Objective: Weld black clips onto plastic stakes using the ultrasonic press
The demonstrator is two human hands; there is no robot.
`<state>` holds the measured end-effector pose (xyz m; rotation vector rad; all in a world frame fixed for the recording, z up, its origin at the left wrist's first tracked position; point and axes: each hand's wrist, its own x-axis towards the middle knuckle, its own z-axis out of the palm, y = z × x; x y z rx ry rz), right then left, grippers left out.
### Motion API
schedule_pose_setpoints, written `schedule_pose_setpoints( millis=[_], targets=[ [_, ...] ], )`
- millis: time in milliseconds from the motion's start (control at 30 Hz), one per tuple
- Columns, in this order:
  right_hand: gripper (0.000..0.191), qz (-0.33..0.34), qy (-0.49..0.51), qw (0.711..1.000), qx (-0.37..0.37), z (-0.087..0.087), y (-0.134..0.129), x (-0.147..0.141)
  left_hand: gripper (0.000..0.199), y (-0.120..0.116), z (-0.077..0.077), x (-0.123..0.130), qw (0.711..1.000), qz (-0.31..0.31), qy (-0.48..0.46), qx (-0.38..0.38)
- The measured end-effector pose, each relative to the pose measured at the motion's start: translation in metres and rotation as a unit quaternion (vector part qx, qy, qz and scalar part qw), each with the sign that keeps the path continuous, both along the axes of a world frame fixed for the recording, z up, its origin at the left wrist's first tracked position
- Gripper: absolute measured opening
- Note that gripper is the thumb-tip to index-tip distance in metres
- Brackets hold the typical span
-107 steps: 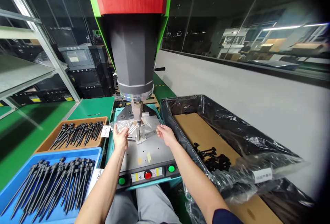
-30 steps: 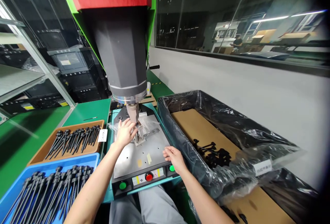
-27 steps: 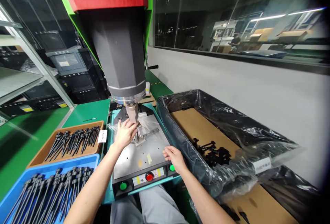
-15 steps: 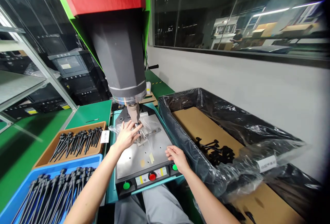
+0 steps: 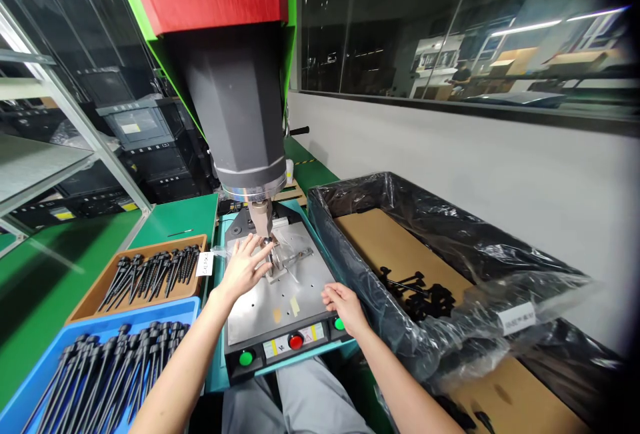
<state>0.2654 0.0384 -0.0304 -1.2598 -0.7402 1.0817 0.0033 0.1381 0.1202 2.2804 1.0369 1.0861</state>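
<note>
My left hand is open, fingers spread, beside the small fixture on the metal plate. Its fingertips are close to a small dark part under the tip of the welding horn; whether they touch it I cannot tell. Loosely curled, my right hand hovers by the plate's front right corner, just above the right green button. Nothing shows between its fingers.
A blue tray and an orange tray of black stemmed parts stand left. A plastic-lined bin with black parts is at right. The red button and left green button sit in front. The machine head hangs above.
My left hand has drawn back slightly from the horn tip, uncovering more of the fixture. My right hand stays in place. The view has shifted a little.
</note>
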Motion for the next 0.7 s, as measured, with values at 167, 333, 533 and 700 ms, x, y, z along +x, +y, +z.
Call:
schedule_pose_setpoints(
  millis=[167,333,533,700],
  targets=[
    [0.04,-0.012,-0.015,1.0,-0.008,-0.009,-0.009,0.002,0.032,-0.05,0.002,-0.007,0.964,0.054,-0.23,-0.122],
    [0.042,-0.102,-0.235,0.967,-0.016,-0.035,-0.042,0.022,0.036,-0.117,-0.059,-0.03,0.927,0.19,-0.29,-0.147],
    [0.06,-0.129,-0.436,0.891,-0.007,-0.074,-0.07,0.045,0.066,-0.154,-0.172,-0.064,0.91,0.361,-0.13,-0.157],
    [0.058,-0.064,-0.429,0.901,-0.015,-0.089,-0.071,0.044,0.067,-0.156,-0.207,-0.077,0.923,0.317,-0.074,-0.204]
  ],
)
